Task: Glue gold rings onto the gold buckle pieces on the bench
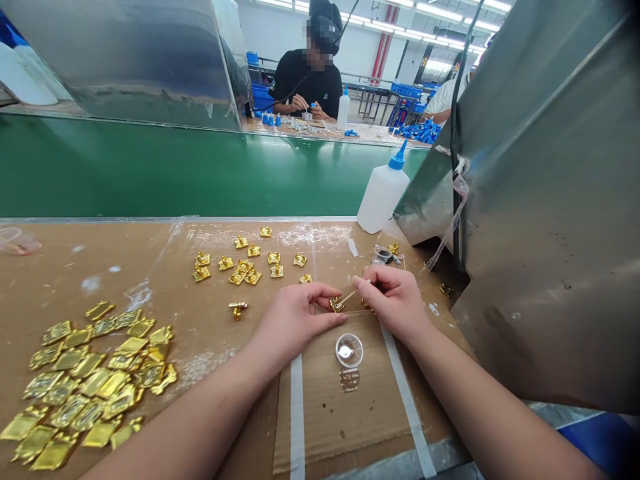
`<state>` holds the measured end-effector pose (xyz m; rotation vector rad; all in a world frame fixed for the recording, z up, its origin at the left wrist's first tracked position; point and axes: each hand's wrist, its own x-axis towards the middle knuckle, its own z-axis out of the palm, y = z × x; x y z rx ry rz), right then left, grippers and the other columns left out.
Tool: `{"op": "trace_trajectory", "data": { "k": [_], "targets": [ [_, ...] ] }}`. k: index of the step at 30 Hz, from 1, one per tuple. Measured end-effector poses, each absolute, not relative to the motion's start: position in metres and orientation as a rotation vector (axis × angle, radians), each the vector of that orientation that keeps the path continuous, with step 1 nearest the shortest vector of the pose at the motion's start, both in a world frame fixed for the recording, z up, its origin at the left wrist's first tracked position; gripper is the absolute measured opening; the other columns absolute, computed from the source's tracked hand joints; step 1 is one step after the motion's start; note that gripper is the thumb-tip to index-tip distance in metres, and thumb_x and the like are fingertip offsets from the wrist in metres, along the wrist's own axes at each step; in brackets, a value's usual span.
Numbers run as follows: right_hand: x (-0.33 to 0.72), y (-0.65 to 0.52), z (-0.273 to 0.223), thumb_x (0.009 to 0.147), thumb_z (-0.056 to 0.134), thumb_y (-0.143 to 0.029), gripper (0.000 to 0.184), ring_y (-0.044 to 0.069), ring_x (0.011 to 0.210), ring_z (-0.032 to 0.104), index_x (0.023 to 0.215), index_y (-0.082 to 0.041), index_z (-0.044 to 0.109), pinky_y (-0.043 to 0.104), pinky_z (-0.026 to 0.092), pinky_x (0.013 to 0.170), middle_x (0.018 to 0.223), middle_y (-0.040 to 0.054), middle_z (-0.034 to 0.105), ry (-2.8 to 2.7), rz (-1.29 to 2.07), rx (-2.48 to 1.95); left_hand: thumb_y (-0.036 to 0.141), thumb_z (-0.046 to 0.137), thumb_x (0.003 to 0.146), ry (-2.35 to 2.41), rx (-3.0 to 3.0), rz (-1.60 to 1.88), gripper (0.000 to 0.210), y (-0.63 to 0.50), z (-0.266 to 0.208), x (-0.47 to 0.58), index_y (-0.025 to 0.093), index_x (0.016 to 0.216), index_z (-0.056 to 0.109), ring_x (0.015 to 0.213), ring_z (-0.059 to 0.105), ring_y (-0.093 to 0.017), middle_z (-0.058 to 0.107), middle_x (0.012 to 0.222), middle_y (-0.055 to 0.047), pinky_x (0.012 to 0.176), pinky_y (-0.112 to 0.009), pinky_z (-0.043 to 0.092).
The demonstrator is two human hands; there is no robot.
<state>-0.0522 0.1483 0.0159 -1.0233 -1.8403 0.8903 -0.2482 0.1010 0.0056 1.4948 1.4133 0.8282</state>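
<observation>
Head view: two hands working a small gold clasp over a cardboard pad on the table.

Left hand (295, 317) is pinching the gold clasp (337, 305) in narrow fingers, while the right hand (395, 298) is holding a thin stick (350, 294), its long axis slanting down-left so the tip is meeting the clasp between both hands. Just below, a clear glue dish (349, 349) is sitting; loose gold clasps (245, 267) are lying beyond, gold plates (95, 380) far left.

The single head-worn camera looked forward and down, close over the cardboard-covered brown bench (150, 280), facing the green conveyor belt (175, 173).
</observation>
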Motion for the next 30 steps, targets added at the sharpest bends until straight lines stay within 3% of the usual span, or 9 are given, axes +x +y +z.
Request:
{"op": "trace_trajectory", "data": {
  "k": [15, 22, 26, 30],
  "targets": [
    [-0.051, 0.151, 0.013, 0.09, 0.063, -0.027, 0.04, 0.009, 0.056, 0.031, 0.058, -0.019, 0.039, 0.027, 0.024, 0.054, 0.058, -0.0054, 0.034, -1.912, 0.76, -1.016, 0.043, 0.087, 0.075, 1.428, 1.493, 0.828, 0.038, 0.101, 0.007, -0.248, 0.025, 0.108, 0.08, 0.061, 0.057, -0.017, 0.074, 0.077, 0.0, 0.058, -0.029, 0.043],
    [-0.036, 0.142, 0.034, 0.092, 0.064, -0.026, 0.041, 0.01, 0.055, 0.032, 0.059, -0.02, 0.041, 0.026, 0.026, 0.056, 0.058, -0.0062, 0.036, -2.343, 1.163, -0.608, 0.04, 0.081, 0.079, 1.407, 1.437, 0.91, 0.037, 0.101, 0.009, -0.249, 0.022, 0.111, 0.078, 0.066, 0.058, -0.017, 0.071, 0.08, -0.001, 0.06, -0.029, 0.044],
    [-0.025, 0.149, 0.036, 0.092, 0.072, -0.039, 0.041, 0.01, 0.057, 0.04, 0.062, -0.019, 0.052, 0.025, 0.029, 0.057, 0.059, -0.0058, 0.046, -2.579, 1.106, -0.72, 0.04, 0.078, 0.082, 1.412, 1.421, 0.932, 0.037, 0.101, 0.009, -0.25, 0.023, 0.115, 0.078, 0.063, 0.055, -0.015, 0.071, 0.082, -0.001, 0.059, -0.028, 0.042],
    [-0.01, 0.164, 0.039, 0.098, 0.066, -0.047, 0.031, 0.014, 0.07, 0.053, 0.082, -0.02, 0.069, 0.026, 0.035, 0.064, 0.077, -0.0009, 0.061, -2.452, 0.686, -1.128, 0.043, 0.076, 0.084, 1.377, 1.345, 0.94, 0.041, 0.099, 0.007, -0.25, 0.024, 0.121, 0.076, 0.055, 0.049, -0.012, 0.07, 0.086, -0.001, 0.052, -0.027, 0.039]
  ]
}}
